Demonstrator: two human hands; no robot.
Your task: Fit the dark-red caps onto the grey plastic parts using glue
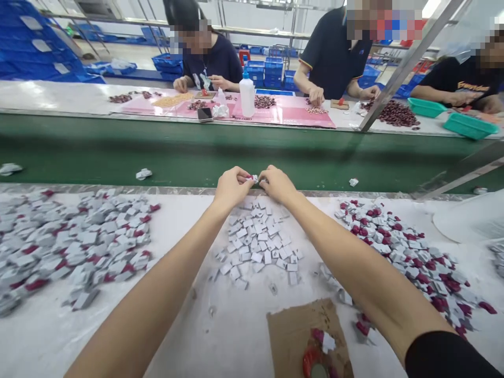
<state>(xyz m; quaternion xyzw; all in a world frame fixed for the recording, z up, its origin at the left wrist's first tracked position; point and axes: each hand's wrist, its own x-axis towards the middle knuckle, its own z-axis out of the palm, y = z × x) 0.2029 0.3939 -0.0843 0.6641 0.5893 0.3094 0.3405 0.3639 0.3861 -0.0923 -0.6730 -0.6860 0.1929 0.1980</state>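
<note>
Both arms reach forward to the belt's near edge. My left hand (232, 186) pinches a small white-and-magenta piece (251, 178) between thumb and fingertips. Close beside it, my right hand (279, 185) has its fingers closed together near a bit of white; what they hold is too small to make out. Just below the hands lies a loose pile of small white block-shaped pieces (262, 241). A heap of larger grey-white and magenta pieces (86, 231) spreads at the left, and a similar heap (409, 252) lies at the right, partly behind my right forearm.
A brown cardboard piece (289, 336) with a red ring (311, 362) lies near me. The green conveyor belt (189, 152) carries crumpled white scraps (144, 174). Across it, several people work at a table with a white bottle (247, 95) and green trays (470, 126). A metal post (405, 68) slants at right.
</note>
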